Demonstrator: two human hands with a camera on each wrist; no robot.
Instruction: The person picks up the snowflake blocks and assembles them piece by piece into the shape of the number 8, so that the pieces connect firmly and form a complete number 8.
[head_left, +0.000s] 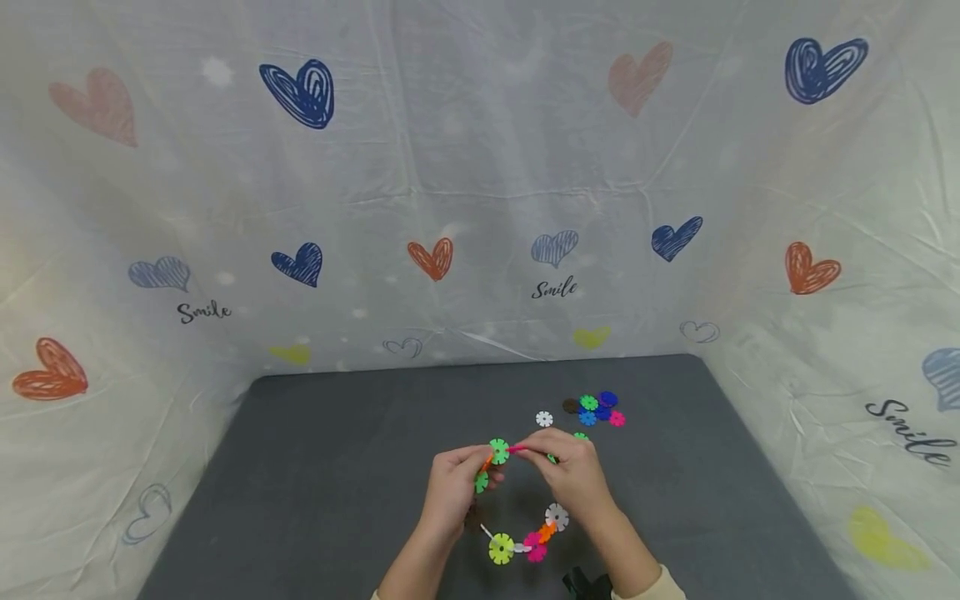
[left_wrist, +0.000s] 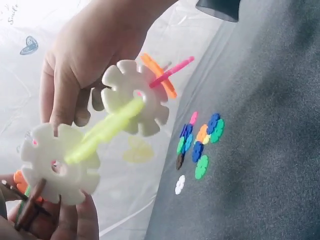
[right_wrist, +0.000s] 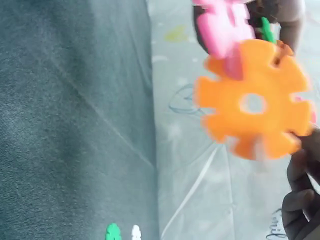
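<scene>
A chain of slotted snowflake discs hangs in a curve between the two hands. My left hand [head_left: 450,492] grips its left end, near a green disc [head_left: 498,451] and an orange disc [head_left: 487,462]. Between thumb and fingertips, my right hand [head_left: 576,471] pinches a pink disc [head_left: 517,448], seen edge-on against the green one; whether their slots interlock I cannot tell. Lower on the chain are a yellow disc [head_left: 501,549], another pink disc [head_left: 536,547] and a white disc [head_left: 557,517]. In the left wrist view, a yellow disc [left_wrist: 107,130] joins two white discs [left_wrist: 60,165]. An orange disc [right_wrist: 252,100] looms blurred in the right wrist view.
Several loose discs lie beyond the right hand, among them a green disc [head_left: 588,402], a brown disc [head_left: 571,406] and a white disc [head_left: 544,419]. The dark grey table [head_left: 315,467] backs onto a heart-printed curtain [head_left: 480,167]. A black object [head_left: 585,583] shows beside the right forearm.
</scene>
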